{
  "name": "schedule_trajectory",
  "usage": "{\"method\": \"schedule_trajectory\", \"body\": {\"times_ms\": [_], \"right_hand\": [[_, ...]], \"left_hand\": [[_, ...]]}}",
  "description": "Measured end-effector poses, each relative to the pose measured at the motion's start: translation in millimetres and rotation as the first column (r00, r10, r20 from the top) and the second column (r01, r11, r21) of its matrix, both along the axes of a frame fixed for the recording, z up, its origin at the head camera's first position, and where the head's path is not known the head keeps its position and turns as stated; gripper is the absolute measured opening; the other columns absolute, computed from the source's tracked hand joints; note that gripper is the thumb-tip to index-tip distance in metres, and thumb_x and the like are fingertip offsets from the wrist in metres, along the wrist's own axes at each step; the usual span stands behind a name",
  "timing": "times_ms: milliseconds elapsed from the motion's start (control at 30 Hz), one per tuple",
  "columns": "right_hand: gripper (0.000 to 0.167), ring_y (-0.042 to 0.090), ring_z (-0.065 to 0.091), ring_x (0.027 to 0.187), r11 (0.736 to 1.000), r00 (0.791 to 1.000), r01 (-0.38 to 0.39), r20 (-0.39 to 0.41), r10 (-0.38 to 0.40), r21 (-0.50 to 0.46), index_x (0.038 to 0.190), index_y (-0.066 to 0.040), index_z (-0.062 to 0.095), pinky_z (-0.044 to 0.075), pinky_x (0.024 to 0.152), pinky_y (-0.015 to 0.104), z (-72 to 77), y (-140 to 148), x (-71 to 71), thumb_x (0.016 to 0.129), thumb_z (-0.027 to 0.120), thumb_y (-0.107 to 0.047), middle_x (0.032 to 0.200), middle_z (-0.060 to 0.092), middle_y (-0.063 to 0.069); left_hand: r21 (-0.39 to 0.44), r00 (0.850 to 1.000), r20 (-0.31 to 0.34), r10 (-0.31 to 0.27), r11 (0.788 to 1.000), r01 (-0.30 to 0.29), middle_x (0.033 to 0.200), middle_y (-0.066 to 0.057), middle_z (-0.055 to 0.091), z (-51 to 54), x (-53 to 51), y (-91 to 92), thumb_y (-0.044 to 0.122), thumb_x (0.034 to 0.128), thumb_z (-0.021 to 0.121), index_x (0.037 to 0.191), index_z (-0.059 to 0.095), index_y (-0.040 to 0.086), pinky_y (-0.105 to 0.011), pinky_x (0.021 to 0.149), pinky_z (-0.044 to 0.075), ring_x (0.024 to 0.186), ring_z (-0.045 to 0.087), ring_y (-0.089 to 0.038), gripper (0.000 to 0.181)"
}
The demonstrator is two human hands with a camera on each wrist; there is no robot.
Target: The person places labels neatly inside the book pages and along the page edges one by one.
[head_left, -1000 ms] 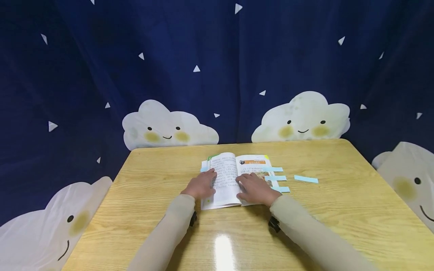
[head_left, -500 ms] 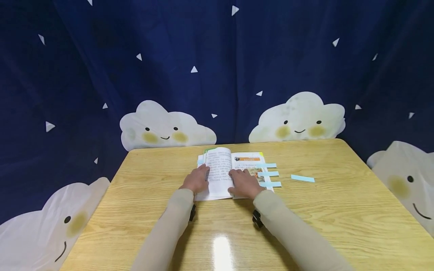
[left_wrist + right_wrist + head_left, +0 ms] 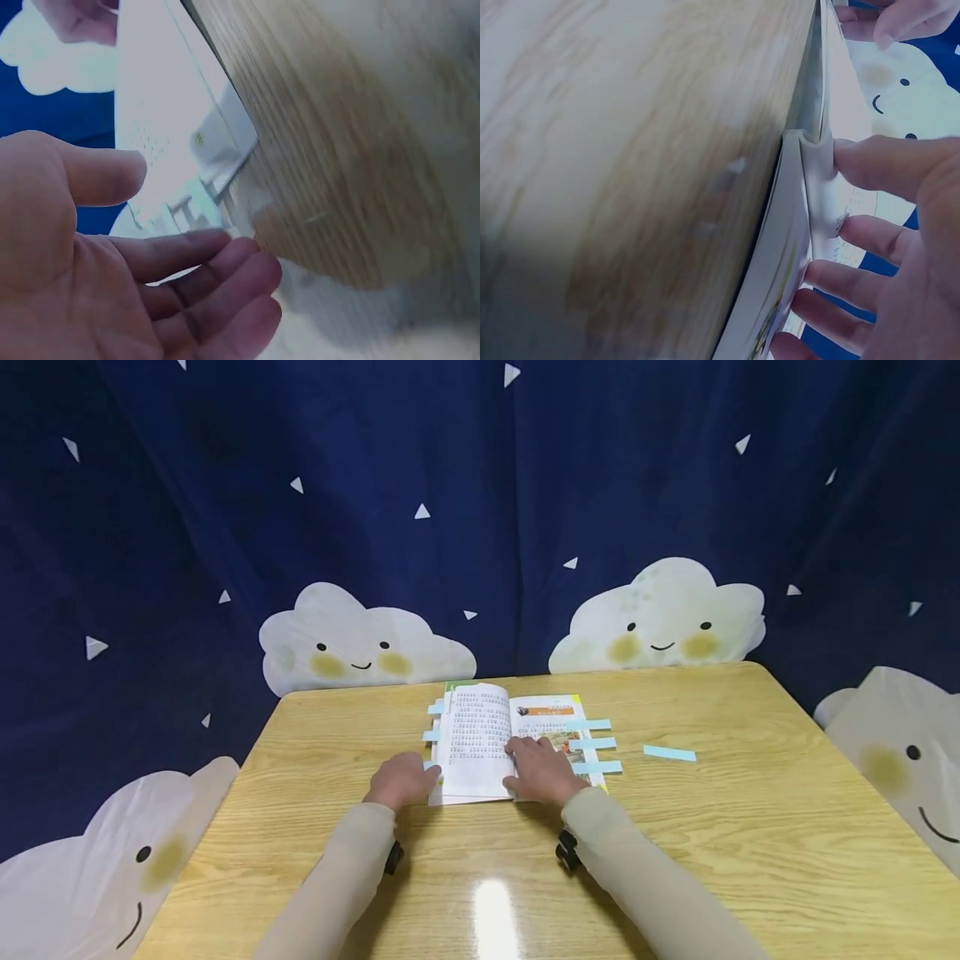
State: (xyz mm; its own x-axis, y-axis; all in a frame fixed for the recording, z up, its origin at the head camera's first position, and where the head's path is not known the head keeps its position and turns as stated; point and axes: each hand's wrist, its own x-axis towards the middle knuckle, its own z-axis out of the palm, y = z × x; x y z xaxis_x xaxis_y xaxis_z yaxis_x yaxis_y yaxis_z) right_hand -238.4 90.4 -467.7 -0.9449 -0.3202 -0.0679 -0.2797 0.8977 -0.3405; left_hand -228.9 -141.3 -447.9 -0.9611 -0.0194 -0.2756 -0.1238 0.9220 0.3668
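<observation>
An open book [image 3: 474, 777] lies on the table, text on its left page and a picture with an orange heading on its right page. Light blue sticky tabs [image 3: 595, 744] jut from the right edge, and more blue tabs [image 3: 431, 736] from the left. My left hand [image 3: 402, 778] is at the lower left edge, its thumb apart from its loosely bent fingers near a tab [image 3: 196, 206]; whether it touches the tab I cannot tell. My right hand [image 3: 543, 772] rests on the right page beside the spine, fingertips against the paper [image 3: 821, 169].
A loose blue strip [image 3: 670, 753] lies on the wooden table [image 3: 750, 827] to the right of the book. Behind the table hangs a dark blue curtain [image 3: 390, 435] with white clouds. A black strap [image 3: 567, 850] shows at the right wrist.
My left hand has come off the left page and moved left and down to the book's edge, uncovering the blue tabs there. The right hand stays on the book.
</observation>
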Motion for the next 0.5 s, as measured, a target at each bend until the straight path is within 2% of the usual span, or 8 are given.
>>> {"method": "schedule_trajectory", "body": {"times_ms": [67, 133, 200, 267, 333, 433, 500], "right_hand": [[0.048, 0.035, 0.053, 0.117, 1.0, 1.0, 0.001, 0.004, -0.001, -0.001, 0.131, -0.011, 0.055, 0.049, 0.095, 0.055, 0.8, 0.9, -0.2, 0.089, 0.068, -0.031, 0.135, 0.061, 0.01], [0.049, 0.036, 0.052, 0.119, 1.0, 1.0, 0.0, 0.009, 0.0, -0.001, 0.132, -0.011, 0.055, 0.048, 0.096, 0.056, 1.0, 1.2, -0.1, 0.089, 0.068, -0.031, 0.136, 0.06, 0.01], [0.05, 0.037, 0.052, 0.121, 1.0, 1.0, -0.006, 0.013, 0.006, -0.002, 0.133, -0.011, 0.055, 0.049, 0.096, 0.056, 0.7, 1.0, -0.4, 0.09, 0.068, -0.032, 0.138, 0.059, 0.01], [0.051, 0.037, 0.052, 0.121, 1.0, 1.0, -0.009, 0.018, 0.009, -0.006, 0.134, -0.011, 0.054, 0.049, 0.096, 0.056, 0.8, 0.8, 0.0, 0.09, 0.068, -0.032, 0.139, 0.059, 0.01], [0.051, 0.037, 0.052, 0.12, 1.0, 1.0, -0.009, 0.019, 0.009, -0.012, 0.134, -0.01, 0.054, 0.049, 0.095, 0.055, 0.9, 0.6, 0.4, 0.09, 0.068, -0.032, 0.139, 0.059, 0.011], [0.05, 0.036, 0.052, 0.118, 1.0, 1.0, -0.004, 0.021, 0.004, -0.013, 0.133, -0.01, 0.054, 0.049, 0.095, 0.055, 1.0, 1.2, 0.4, 0.09, 0.068, -0.032, 0.138, 0.059, 0.01], [0.05, 0.036, 0.052, 0.118, 1.0, 1.0, -0.002, 0.021, 0.002, -0.007, 0.133, -0.01, 0.054, 0.05, 0.094, 0.054, 1.3, 1.8, 0.2, 0.09, 0.068, -0.032, 0.138, 0.059, 0.01]], "left_hand": [[0.023, 1.0, 0.011, 0.005, 1.0, -0.005, 0.058, 0.0, 0.038, -0.1, 1.6, 3.0, 0.04, 0.0988, 0.051, 0.06, 0.046, 0.013, -0.027, 0.048, 0.027, 0.052, 0.035, -0.015, 0.047], [0.035, 1.0, -0.001, 0.012, 0.999, -0.012, 0.058, 0.0, 0.039, -1.6, 1.2, 6.4, 0.04, 0.098, 0.051, 0.061, 0.046, 0.014, -0.027, 0.049, 0.028, 0.052, 0.037, -0.015, 0.046], [0.032, 1.0, -0.014, 0.026, 0.999, -0.026, 0.063, -0.003, 0.047, -4.3, -0.5, 9.2, 0.04, 0.0976, 0.051, 0.067, 0.054, 0.011, -0.028, 0.05, 0.032, 0.056, 0.043, -0.017, 0.043], [0.05, 0.998, -0.022, 0.059, 0.997, -0.058, 0.073, -0.008, 0.055, -6.6, -2.7, 11.1, 0.04, 0.0974, 0.051, 0.084, 0.062, 0.004, -0.03, 0.053, 0.036, 0.063, 0.049, -0.021, 0.039], [0.084, 0.995, -0.018, 0.094, 0.992, -0.092, 0.081, -0.011, 0.059, -8.3, -4.0, 12.3, 0.039, 0.0971, 0.052, 0.11, 0.06, -0.004, -0.032, 0.055, 0.039, 0.068, 0.052, -0.023, 0.046], [0.167, 0.988, 0.001, 0.152, 0.974, -0.15, 0.078, -0.011, 0.056, -9.6, -3.7, 11.4, 0.038, 0.0956, 0.054, 0.142, 0.036, -0.012, -0.031, 0.053, 0.038, 0.065, 0.049, -0.022, 0.071], [0.219, 0.984, 0.022, 0.179, 0.959, -0.179, 0.073, -0.007, 0.051, -10.2, -1.3, 9.3, 0.037, 0.0943, 0.055, 0.148, 0.024, -0.013, -0.03, 0.051, 0.036, 0.061, 0.044, -0.019, 0.08]]}}
